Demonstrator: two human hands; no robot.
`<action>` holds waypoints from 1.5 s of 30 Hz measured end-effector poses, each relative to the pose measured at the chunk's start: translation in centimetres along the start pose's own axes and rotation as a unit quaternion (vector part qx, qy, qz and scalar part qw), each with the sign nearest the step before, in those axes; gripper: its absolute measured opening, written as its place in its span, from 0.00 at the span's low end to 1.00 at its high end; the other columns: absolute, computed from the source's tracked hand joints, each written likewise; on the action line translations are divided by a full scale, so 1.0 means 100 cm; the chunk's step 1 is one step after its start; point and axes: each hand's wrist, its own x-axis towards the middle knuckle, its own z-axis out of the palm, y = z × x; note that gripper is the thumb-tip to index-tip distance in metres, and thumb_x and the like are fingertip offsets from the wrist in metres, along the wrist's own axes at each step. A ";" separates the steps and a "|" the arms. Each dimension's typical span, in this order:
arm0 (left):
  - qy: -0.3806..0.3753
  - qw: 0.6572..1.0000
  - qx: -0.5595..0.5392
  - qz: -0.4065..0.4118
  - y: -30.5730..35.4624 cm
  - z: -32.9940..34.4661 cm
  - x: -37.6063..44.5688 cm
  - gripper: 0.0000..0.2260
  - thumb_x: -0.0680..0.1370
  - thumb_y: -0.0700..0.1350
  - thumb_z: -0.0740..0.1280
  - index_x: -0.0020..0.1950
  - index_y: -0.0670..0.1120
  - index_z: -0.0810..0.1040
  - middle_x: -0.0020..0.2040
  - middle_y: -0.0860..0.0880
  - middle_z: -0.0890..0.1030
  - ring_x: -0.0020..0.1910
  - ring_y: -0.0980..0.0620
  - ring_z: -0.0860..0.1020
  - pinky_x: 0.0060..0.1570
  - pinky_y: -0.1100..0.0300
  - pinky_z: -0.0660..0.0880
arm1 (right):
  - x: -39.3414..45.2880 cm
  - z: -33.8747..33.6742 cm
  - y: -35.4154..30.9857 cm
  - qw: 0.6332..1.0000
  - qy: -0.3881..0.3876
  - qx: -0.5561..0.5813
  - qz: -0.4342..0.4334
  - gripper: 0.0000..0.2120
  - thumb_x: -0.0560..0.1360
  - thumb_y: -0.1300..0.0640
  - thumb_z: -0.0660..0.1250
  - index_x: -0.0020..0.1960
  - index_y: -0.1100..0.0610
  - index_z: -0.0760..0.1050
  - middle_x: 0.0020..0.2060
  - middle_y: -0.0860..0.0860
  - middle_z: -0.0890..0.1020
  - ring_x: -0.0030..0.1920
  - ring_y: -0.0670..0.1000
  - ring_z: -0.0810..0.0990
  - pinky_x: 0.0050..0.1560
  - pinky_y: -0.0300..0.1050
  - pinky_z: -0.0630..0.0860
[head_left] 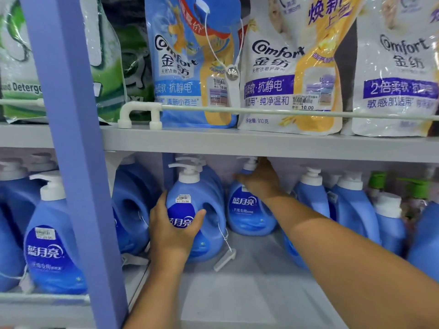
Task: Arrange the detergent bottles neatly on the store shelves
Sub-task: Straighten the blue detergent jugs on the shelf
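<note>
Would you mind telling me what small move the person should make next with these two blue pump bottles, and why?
Probably draw the rear pump bottle forward beside the front pump bottle. The right hand already grips its neck, the left hand steadies the front one, and bare lower shelf lies ahead.

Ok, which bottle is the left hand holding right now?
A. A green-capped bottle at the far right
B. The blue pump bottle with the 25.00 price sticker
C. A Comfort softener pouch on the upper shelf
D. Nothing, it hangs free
B: the left hand wraps its fingers and thumb around the front of the blue pump bottle with the 25.00 sticker, on the lower shelf.
</note>
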 end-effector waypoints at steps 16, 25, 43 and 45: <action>0.016 1.000 0.003 0.006 -0.006 0.003 -0.003 0.45 0.59 0.73 0.71 0.74 0.62 0.65 0.69 0.51 0.72 0.65 0.45 0.76 0.56 0.49 0.77 | 0.010 0.026 0.013 0.995 0.083 -0.045 -0.035 0.35 0.78 0.45 0.71 0.76 0.63 0.63 0.70 0.62 0.71 0.68 0.64 0.71 0.69 0.55 0.71; 0.014 1.000 0.015 0.000 -0.008 0.002 -0.003 0.46 0.65 0.63 0.80 0.78 0.53 0.65 0.73 0.46 0.72 0.70 0.42 0.73 0.66 0.45 0.74 | -0.066 -0.055 -0.004 0.998 -0.012 -0.034 -0.047 0.09 0.78 0.52 0.67 0.57 0.53 0.77 0.53 0.51 0.79 0.55 0.56 0.79 0.47 0.34 0.75; 0.018 0.999 0.034 -0.005 -0.007 0.003 -0.008 0.46 0.65 0.65 0.79 0.78 0.57 0.62 0.73 0.49 0.68 0.68 0.46 0.74 0.59 0.54 0.73 | -0.085 -0.098 0.070 0.992 -0.107 -0.022 -0.058 0.13 0.76 0.55 0.74 0.57 0.44 0.77 0.47 0.37 0.82 0.47 0.45 0.81 0.40 0.26 0.71; 0.018 0.999 0.032 -0.007 -0.007 0.004 -0.008 0.47 0.64 0.64 0.80 0.78 0.57 0.62 0.73 0.50 0.68 0.68 0.46 0.74 0.58 0.54 0.73 | -0.081 -0.088 0.068 0.990 -0.123 0.001 -0.066 0.09 0.78 0.56 0.73 0.54 0.44 0.79 0.46 0.38 0.84 0.47 0.43 0.83 0.40 0.26 0.73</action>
